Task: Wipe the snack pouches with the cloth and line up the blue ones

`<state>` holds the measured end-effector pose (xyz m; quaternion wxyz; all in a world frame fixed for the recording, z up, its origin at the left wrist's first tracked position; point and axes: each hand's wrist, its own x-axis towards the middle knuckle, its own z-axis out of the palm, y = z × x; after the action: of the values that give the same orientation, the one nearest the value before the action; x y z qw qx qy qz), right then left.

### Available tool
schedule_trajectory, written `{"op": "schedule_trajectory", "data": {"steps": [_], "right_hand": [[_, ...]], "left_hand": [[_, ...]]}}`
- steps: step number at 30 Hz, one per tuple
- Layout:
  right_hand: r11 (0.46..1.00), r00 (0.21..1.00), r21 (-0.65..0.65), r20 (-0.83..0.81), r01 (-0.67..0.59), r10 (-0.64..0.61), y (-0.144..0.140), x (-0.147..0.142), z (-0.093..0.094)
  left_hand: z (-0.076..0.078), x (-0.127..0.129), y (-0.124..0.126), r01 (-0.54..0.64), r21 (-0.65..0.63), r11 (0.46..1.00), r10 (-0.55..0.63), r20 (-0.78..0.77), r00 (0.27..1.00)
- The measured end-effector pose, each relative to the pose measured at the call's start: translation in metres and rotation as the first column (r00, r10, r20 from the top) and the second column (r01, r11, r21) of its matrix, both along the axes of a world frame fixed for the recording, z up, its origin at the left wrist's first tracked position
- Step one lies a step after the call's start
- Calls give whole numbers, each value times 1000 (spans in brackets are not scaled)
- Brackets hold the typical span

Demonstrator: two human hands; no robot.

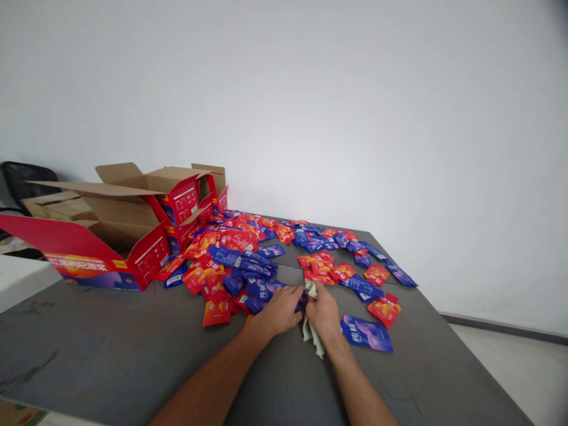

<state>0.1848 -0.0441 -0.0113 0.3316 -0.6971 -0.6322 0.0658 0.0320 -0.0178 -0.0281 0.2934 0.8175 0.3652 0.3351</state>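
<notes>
My left hand [278,310] and my right hand [323,313] meet at the middle of a grey table [110,349]. Between them they pinch a small blue packet [302,302], mostly hidden by the fingers. My right hand also holds a pale green cloth [312,335] that hangs below the palm onto the table. Several red and blue sachets [239,254] lie scattered just beyond both hands. One blue sachet [366,332] lies right of my right wrist.
Open red cardboard boxes [133,236] with raised flaps stand at the table's back left. A white wall rises behind. A black chair [24,180] shows at the far left. The table's right edge drops to a pale floor [523,373].
</notes>
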Motion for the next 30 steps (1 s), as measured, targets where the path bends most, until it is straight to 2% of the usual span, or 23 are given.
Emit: {"op": "schedule_trajectory", "data": {"steps": [6,9,11,13,16,19,21,24,28,30], "right_hand": [[967,996,252,-89,28,-5,3,2,3],[958,991,287,-134,18,21,3,1,5],[963,987,271,-160,10,35,2,-1,7],[964,981,264,-177,-30,79,-1,-5,9],[934,960,314,-158,-173,231,-7,-14,12],[861,907,342,-55,-376,418,-12,-23,12],[831,878,318,7,-456,479,-13,-26,10],[849,891,288,29,-442,453,-13,-26,8],[894,952,343,5,-289,306,-10,-15,9],[903,970,365,0,-226,242,-8,-9,10]], "left_hand": [[1,-5,5,-127,10,992,127,9,992],[2,-11,11,-226,-46,973,230,130,964],[4,-16,14,-241,-156,958,274,239,932],[8,-18,16,-144,-325,935,266,369,891],[15,-19,16,139,-518,844,241,598,765],[23,-19,12,347,-531,773,246,755,608],[28,-19,9,423,-509,749,237,803,546],[34,-21,4,493,-508,706,205,813,544],[37,-20,-4,577,-543,611,120,783,610],[37,-17,-6,604,-538,588,83,782,617]]}}
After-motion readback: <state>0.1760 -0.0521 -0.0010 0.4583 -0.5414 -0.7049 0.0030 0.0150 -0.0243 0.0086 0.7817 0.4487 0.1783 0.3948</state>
